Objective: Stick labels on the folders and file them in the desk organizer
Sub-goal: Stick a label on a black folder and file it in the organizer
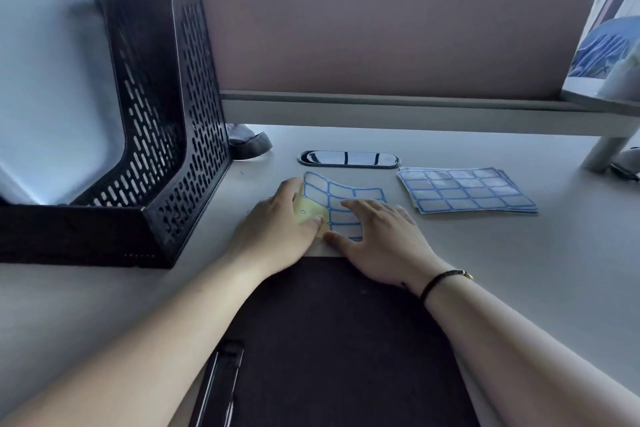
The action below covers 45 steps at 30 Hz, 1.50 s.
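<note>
Both hands were down on a partly used label sheet near the front edge of the desk. The left hand held the sheet's left side, where the yellowish backing showed bare; its fingers were lightly curled over that edge with the thumb on the backing. The right hand lay across the lower right part, fingers fairly straight and spread, thumb tip at the sheet's near corner beside the left thumb. Looked to me like peeling off the next label.

If I were doing it: pin the backing flat with one hand, lift a corner with a nail, and peel slowly so the label doesn't curl or tear. The sheet was already bowing up at the back.

A stack of full label sheets sat to the right, well apart. The black mesh desk organizer stood at the left with pale blue folders already in it, one with what looked like a label near the top.

Pale grey desktop, a cable grommet just behind the sheet, a fabric divider panel at the back, windows above.
</note>
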{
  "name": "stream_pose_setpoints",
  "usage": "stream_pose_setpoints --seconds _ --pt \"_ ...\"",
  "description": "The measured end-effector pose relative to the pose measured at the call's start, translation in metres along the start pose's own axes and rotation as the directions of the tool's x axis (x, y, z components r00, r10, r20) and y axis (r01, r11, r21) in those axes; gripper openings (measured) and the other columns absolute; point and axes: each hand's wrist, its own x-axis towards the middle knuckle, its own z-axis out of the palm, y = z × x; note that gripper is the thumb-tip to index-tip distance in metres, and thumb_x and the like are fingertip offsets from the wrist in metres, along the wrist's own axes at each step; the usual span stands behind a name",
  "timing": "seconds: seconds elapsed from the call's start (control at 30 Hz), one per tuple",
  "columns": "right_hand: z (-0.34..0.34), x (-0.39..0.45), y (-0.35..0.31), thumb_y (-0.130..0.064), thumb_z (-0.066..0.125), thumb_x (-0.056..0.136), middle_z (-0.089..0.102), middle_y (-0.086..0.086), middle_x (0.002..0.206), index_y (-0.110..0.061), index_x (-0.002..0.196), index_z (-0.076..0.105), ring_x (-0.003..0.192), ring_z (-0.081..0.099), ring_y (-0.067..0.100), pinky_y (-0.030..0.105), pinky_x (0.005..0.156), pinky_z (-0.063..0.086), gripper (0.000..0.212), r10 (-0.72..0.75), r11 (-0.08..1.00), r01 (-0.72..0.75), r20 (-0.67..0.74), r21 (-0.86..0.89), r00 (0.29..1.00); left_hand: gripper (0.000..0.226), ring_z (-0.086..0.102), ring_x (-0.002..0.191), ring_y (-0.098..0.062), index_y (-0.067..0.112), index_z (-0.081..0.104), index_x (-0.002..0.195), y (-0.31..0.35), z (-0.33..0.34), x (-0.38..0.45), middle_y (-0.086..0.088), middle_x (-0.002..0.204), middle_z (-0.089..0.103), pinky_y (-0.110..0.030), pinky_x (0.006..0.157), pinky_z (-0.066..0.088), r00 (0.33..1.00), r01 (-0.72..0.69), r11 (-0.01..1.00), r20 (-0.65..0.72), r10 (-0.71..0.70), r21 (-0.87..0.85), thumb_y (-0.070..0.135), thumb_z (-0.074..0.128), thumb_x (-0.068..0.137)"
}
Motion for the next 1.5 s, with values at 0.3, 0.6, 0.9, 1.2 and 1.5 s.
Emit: stream_pose_setpoints --seconds 0.3,0.6,0.9,1.2,1.5 --pt "-0.001 -0.001 -0.001 -0.074 0.041 0.086 0.041 -0.01 0.153 -0.036 0.147 0.035 0.142 0.033 0.012 0.042 0.118 0.02 0.072 0.021 1.0 -0.021 0.005 -0.001 1.0 0.056 0.057 0.114 -0.004 0.033 0.049 0.139 0.004 -0.003 -0.001 0.025 0.125 0.053 -0.017 0.09 0.036 0.993 -0.065 0.95 -0.118 0.03 -0.304 0.02 0.07 0.088" --pt "-0.002 -0.001 0.003 -0.076 0.04 0.084 0.043 -0.013 0.151 -0.036 0.145 0.039 0.142 0.034 0.01 0.047 0.12 0.018 0.073 0.013 1.0 -0.014 0.004 0.017 1.0 0.092 0.048 0.112 0.003 0.037 0.041 0.144 -0.006 -0.009 0.01 0.017 0.137 0.045 -0.019 0.093 0.038 0.959 0.059 0.791 -0.184 -0.213 -0.609 0.019 0.09 0.068" --pt "-0.012 -0.003 -0.008 -0.066 0.052 0.087 0.051 -0.014 0.145 -0.036 0.142 0.044 0.133 0.045 0.013 0.037 0.112 0.032 0.063 -0.013 0.996 0.019 -0.075 0.084 0.997 0.099 0.056 0.118 -0.008 0.055 0.029 0.146 -0.001 -0.009 0.01 0.012 0.14 0.053 -0.03 0.096 0.051 0.986 0.127 0.735 0.005 -0.166 -0.666 0.012 0.079 0.072" --pt "-0.008 -0.006 -0.019 -0.05 0.066 0.088 0.062 -0.02 0.128 -0.036 0.139 0.049 0.124 0.053 0.009 0.027 0.097 0.042 0.055 0.015 0.928 0.046 -0.16 0.369 0.987 0.09 0.072 0.091 -0.024 0.05 0.041 0.142 0.002 -0.009 0.003 0.003 0.099 0.076 -0.043 0.087 0.058 0.997 -0.061 0.79 -0.001 0.076 -0.61 -0.012 0.064 0.082" --pt "-0.005 -0.004 -0.02 -0.047 0.071 0.085 0.069 -0.014 0.114 -0.033 0.131 0.055 0.112 0.06 0.006 0.024 0.091 0.045 0.051 0.027 0.899 0.084 -0.245 0.43 0.969 0.068 0.071 0.097 -0.032 0.05 0.064 0.119 0.001 -0.003 0.006 -0.004 0.101 0.077 -0.054 0.091 0.056 0.997 -0.071 0.736 -0.017 0.081 -0.674 -0.003 0.077 0.078"
